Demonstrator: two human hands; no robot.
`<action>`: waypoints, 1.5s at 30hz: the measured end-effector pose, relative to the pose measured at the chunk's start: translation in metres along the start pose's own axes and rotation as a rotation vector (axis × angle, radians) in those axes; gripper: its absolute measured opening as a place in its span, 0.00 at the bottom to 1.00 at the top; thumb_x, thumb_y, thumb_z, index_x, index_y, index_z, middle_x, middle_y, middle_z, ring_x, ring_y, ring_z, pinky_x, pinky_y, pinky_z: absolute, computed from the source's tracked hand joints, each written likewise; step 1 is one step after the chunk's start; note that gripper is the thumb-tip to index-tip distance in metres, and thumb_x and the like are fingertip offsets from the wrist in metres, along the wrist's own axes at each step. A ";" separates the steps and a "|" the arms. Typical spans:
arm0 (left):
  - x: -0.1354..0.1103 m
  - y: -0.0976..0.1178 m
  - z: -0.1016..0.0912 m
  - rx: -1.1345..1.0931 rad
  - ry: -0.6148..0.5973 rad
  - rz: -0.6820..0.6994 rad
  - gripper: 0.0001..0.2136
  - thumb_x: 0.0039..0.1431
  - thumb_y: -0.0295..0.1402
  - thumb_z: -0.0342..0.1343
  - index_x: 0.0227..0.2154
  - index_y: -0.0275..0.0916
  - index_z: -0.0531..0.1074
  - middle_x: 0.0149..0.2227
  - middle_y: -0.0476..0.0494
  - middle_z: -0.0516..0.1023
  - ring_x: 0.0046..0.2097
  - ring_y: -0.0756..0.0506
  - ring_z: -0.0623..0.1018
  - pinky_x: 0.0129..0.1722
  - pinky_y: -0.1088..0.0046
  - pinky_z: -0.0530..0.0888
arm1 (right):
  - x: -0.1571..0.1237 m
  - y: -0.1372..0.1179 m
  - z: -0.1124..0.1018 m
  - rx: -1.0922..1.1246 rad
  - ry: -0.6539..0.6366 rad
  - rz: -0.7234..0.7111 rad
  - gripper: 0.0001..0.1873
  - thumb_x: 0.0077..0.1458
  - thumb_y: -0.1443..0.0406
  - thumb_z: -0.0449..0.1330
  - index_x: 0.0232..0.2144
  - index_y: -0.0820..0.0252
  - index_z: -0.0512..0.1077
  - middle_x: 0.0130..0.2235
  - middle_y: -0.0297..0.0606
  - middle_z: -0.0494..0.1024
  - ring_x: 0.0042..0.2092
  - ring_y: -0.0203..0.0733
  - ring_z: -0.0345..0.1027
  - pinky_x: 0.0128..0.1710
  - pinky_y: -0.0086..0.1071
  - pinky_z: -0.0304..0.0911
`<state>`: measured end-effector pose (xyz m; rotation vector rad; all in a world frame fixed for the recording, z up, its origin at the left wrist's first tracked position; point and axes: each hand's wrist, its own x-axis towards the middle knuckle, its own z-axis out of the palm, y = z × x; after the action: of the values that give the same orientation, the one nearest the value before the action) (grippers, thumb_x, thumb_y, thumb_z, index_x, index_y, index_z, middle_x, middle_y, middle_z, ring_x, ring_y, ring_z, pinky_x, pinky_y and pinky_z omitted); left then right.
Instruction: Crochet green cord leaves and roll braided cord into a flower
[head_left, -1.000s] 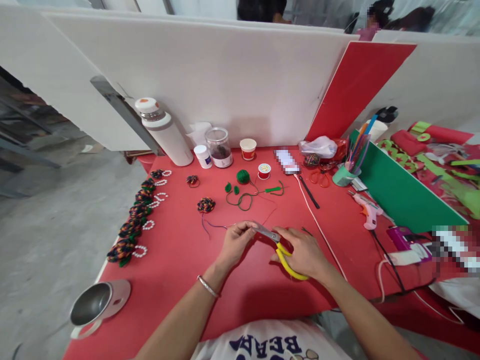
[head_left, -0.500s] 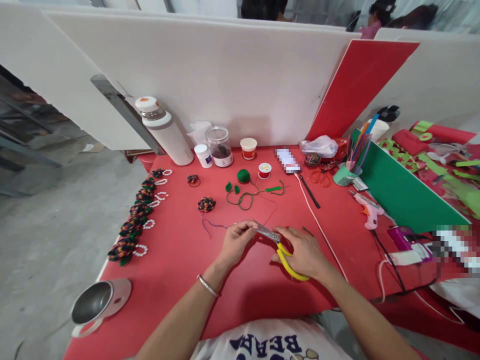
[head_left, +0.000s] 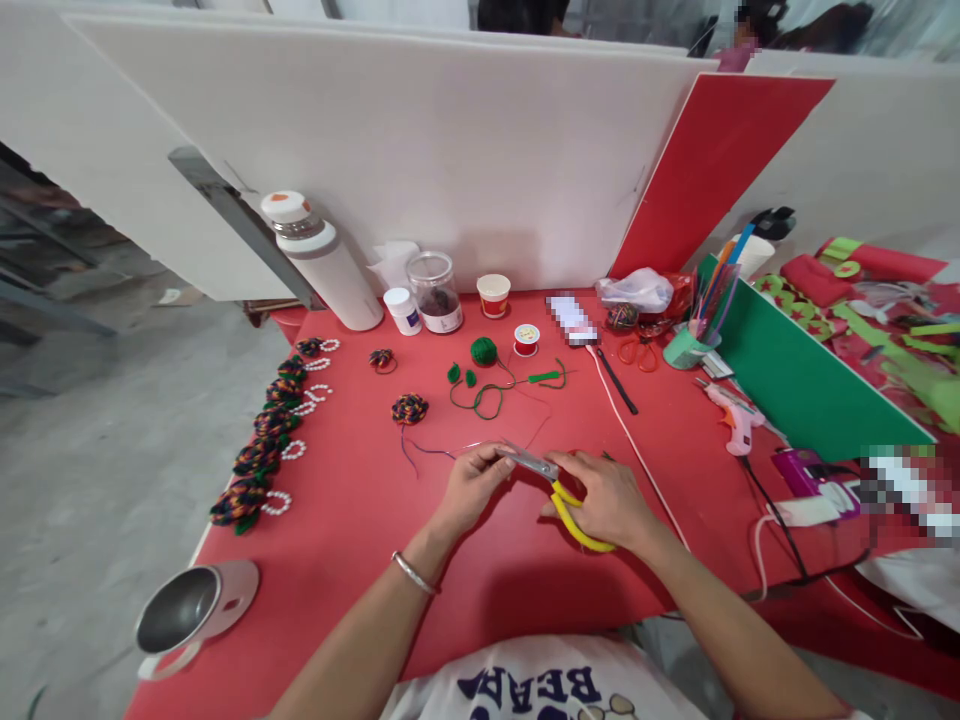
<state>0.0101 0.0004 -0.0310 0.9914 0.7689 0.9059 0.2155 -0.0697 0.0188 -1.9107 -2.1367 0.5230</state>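
My right hand (head_left: pixel 609 497) grips yellow-handled scissors (head_left: pixel 556 490) over the red table (head_left: pixel 352 560), blades pointing left toward my left hand. My left hand (head_left: pixel 474 480) is pinched on a thin purple thread (head_left: pixel 427 450) just at the blade tips. The thread trails left to a multicoloured yarn flower (head_left: pixel 410 408) lying on the table. Whether the blades are open or closed on the thread is too small to tell.
A row of finished yarn flowers with bead loops (head_left: pixel 264 445) lines the left edge. Green yarn ball (head_left: pixel 484 350), red thread spool (head_left: pixel 526 339), jars, a paper cup and a white flask (head_left: pixel 321 262) stand at the back. A glue gun (head_left: pixel 733 421), cables and a green board (head_left: pixel 795 375) lie right. A steel lid cup (head_left: pixel 187 615) sits front left.
Both hands stay in the same pose with thread and scissors; only the camera view drifts slightly.
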 end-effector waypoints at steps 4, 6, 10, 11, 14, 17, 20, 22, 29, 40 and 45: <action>0.000 0.000 0.000 0.006 0.002 0.007 0.12 0.53 0.40 0.68 0.31 0.36 0.80 0.26 0.49 0.73 0.26 0.53 0.65 0.28 0.75 0.62 | -0.001 0.002 0.002 0.010 0.034 -0.012 0.32 0.53 0.45 0.65 0.57 0.50 0.71 0.46 0.41 0.80 0.45 0.50 0.77 0.40 0.35 0.66; 0.000 0.000 0.000 0.001 0.019 0.006 0.11 0.53 0.40 0.68 0.31 0.36 0.80 0.26 0.48 0.74 0.27 0.53 0.66 0.28 0.75 0.62 | -0.001 0.003 0.002 0.020 0.049 -0.008 0.31 0.54 0.46 0.64 0.56 0.50 0.72 0.47 0.42 0.80 0.46 0.50 0.77 0.41 0.36 0.66; 0.001 0.001 0.000 -0.008 0.028 0.031 0.12 0.51 0.40 0.69 0.30 0.36 0.80 0.29 0.47 0.76 0.30 0.51 0.70 0.33 0.74 0.66 | -0.001 0.002 0.002 0.027 0.030 -0.003 0.31 0.54 0.46 0.64 0.57 0.50 0.70 0.49 0.42 0.80 0.47 0.51 0.76 0.43 0.38 0.67; 0.001 0.002 0.001 -0.010 0.029 0.040 0.12 0.50 0.40 0.69 0.30 0.36 0.80 0.30 0.46 0.77 0.31 0.50 0.70 0.34 0.73 0.66 | -0.002 0.002 0.001 0.024 0.019 0.000 0.33 0.53 0.46 0.65 0.58 0.50 0.70 0.49 0.43 0.80 0.48 0.52 0.76 0.44 0.38 0.67; 0.001 0.004 0.001 -0.010 0.038 0.049 0.12 0.49 0.41 0.70 0.29 0.36 0.80 0.31 0.45 0.78 0.32 0.49 0.72 0.34 0.73 0.67 | -0.001 0.001 0.000 0.017 -0.004 0.004 0.37 0.50 0.45 0.67 0.59 0.50 0.69 0.50 0.44 0.79 0.48 0.53 0.76 0.44 0.39 0.67; 0.000 0.007 0.001 0.028 0.040 0.053 0.13 0.50 0.41 0.69 0.30 0.37 0.80 0.31 0.45 0.78 0.32 0.49 0.71 0.34 0.73 0.67 | -0.001 0.002 -0.001 0.041 0.000 -0.013 0.34 0.52 0.45 0.66 0.57 0.50 0.71 0.48 0.43 0.81 0.47 0.52 0.77 0.43 0.38 0.67; -0.001 0.007 0.002 0.067 0.037 0.044 0.13 0.50 0.42 0.69 0.30 0.36 0.80 0.29 0.45 0.77 0.31 0.48 0.71 0.33 0.73 0.67 | -0.003 0.005 -0.001 0.076 0.017 -0.041 0.30 0.53 0.47 0.66 0.55 0.51 0.73 0.46 0.43 0.82 0.45 0.50 0.78 0.43 0.36 0.67; -0.001 0.007 0.002 0.075 0.037 0.032 0.13 0.51 0.43 0.68 0.29 0.36 0.80 0.27 0.46 0.76 0.30 0.49 0.70 0.31 0.74 0.66 | -0.004 0.007 0.000 0.091 0.032 -0.048 0.29 0.53 0.48 0.66 0.54 0.52 0.74 0.44 0.43 0.83 0.44 0.49 0.78 0.43 0.35 0.67; 0.000 0.005 0.002 0.055 0.032 0.037 0.13 0.50 0.42 0.69 0.29 0.36 0.79 0.29 0.46 0.77 0.31 0.49 0.71 0.33 0.73 0.67 | -0.006 0.007 0.000 0.060 0.020 -0.022 0.31 0.53 0.47 0.65 0.56 0.52 0.72 0.48 0.44 0.81 0.45 0.51 0.78 0.43 0.37 0.68; 0.000 0.003 0.001 0.045 0.053 0.003 0.13 0.50 0.42 0.69 0.27 0.36 0.78 0.27 0.46 0.76 0.30 0.50 0.70 0.32 0.74 0.67 | -0.005 0.008 -0.002 0.083 -0.006 -0.057 0.32 0.52 0.47 0.66 0.56 0.51 0.72 0.46 0.43 0.82 0.45 0.50 0.78 0.43 0.35 0.67; 0.000 0.003 0.000 0.063 0.061 -0.012 0.14 0.50 0.43 0.68 0.28 0.36 0.78 0.25 0.48 0.74 0.27 0.51 0.67 0.27 0.76 0.64 | -0.004 0.009 0.001 0.069 0.021 -0.054 0.30 0.53 0.46 0.66 0.55 0.51 0.74 0.45 0.42 0.82 0.43 0.49 0.78 0.43 0.35 0.68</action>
<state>0.0090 0.0011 -0.0278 1.0170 0.8582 0.9092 0.2243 -0.0734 0.0142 -1.8094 -2.1222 0.5561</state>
